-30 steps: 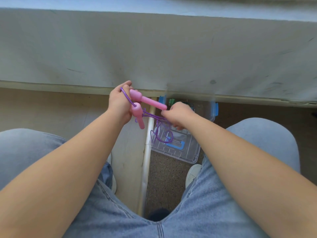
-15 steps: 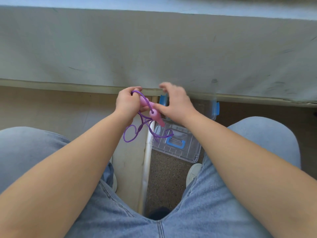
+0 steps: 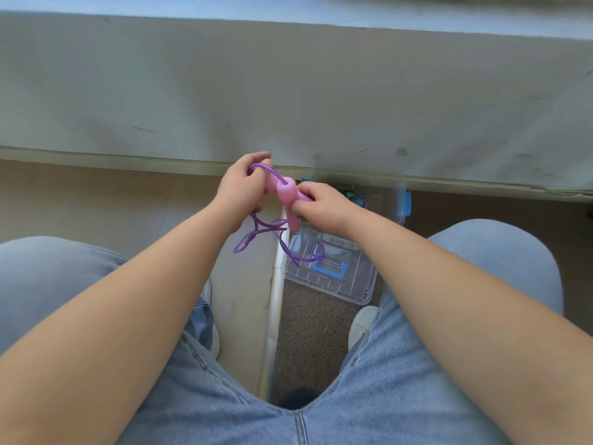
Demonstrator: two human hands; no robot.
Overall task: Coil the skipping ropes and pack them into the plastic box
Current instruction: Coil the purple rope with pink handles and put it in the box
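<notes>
A skipping rope with pink handles point(image 3: 286, 191) and a thin purple cord point(image 3: 256, 234) hangs between my hands, above the floor in front of my knees. My left hand point(image 3: 240, 191) grips one handle and a bend of the cord. My right hand point(image 3: 322, 205) pinches the other pink handle, which points down. Loose purple loops dangle below both hands. The clear plastic box point(image 3: 383, 203) with blue latches stands on the floor under my right hand, partly hidden by it; something green and blue lies inside.
The box's clear lid point(image 3: 333, 271) with a blue handle lies flat on the speckled floor beside my right shoe point(image 3: 361, 322). A white strip point(image 3: 274, 303) runs along the floor between my legs. A grey wall point(image 3: 288, 91) rises just beyond the box.
The handles have been brought together between my hands. My right hand moved from the cord to one pink handle and now pinches it, and the purple loops hang lower.
</notes>
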